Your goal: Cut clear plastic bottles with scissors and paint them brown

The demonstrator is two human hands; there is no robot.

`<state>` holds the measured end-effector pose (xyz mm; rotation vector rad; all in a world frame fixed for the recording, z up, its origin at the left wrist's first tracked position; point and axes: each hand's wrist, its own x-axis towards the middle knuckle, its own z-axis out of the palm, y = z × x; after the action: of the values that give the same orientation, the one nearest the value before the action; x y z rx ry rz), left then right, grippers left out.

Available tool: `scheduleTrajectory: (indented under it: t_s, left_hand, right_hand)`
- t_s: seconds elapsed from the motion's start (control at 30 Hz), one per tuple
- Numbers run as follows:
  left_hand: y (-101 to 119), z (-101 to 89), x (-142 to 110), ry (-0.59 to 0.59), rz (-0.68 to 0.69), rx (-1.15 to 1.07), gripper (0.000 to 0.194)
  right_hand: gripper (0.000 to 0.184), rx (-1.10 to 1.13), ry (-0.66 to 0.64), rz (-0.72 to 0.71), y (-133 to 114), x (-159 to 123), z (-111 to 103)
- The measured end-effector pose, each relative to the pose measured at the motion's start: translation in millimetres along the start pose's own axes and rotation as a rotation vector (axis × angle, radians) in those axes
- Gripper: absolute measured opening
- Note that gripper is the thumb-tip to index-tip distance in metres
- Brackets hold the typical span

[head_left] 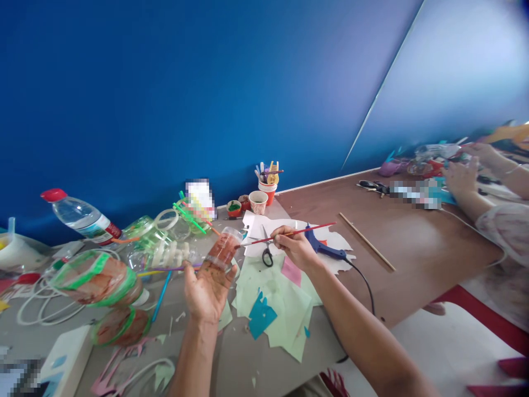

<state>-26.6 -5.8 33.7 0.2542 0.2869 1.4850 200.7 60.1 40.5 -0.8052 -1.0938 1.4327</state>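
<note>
My left hand [210, 291] is palm up, its fingers curled round a clear plastic cup [225, 249] coated with reddish-brown paint. The cup lies tilted, its clear end pointing up and away. Pinched in my right hand [293, 247] is a thin paintbrush [316, 228] with a red handle. Its bristle end reaches left to the painted side of the cup and seems to touch it. Below and behind the brush lie black-handled scissors [268, 257] on white and pale green paper [285, 309]. A blue glue gun [324, 247] rests just right of my right hand.
Paint cups [233, 208] and a cup of brushes [268, 190] stand by the blue wall. At left are a red-capped bottle [82, 218], a painted bottle with green tape [97, 278], straws and white cable. A wooden stick [367, 241] lies right. Another person's hands [463, 176] work far right.
</note>
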Motion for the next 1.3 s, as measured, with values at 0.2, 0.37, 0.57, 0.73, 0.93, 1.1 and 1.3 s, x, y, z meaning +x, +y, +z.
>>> scheduleTrajectory:
  t_s: [0.2,0.37,0.57,0.73,0.93,1.1,1.3]
  left_hand:
    - [3,-0.9,1,-0.056,-0.033,-0.047,0.068]
    - [4,0.5,1,-0.155,-0.059,-0.073,0.063]
    - [5,-6.7,2,-0.205,-0.114,-0.100,0.071]
    - [6,-10.6,3,-0.241,-0.125,-0.137,0.072]
    - [4,-6.7,2,-0.173,-0.125,-0.109,0.073]
    - [0,5.3,-1,-0.064,-0.045,0.029,0.072]
    - [-5,13.8,-3,0.069,-0.023,0.202,0.072]
  right_hand:
    - [0.013,0.012,-0.093,0.013,1,0,-3]
    - [0.012,0.006,0.005,-0.042,-1,1,-5]
    - [0.012,0.033,-0.084,0.006,-4,0,-5]
    - [0.012,0.018,-0.003,-0.010,-2,3,-7]
    - [0.015,0.073,-0.054,0.020,-3,0,-5]
    - [0.013,0.081,0.031,0.031,1,3,-5]
    - [0.014,0.134,0.023,0.032,-1,5,-6]
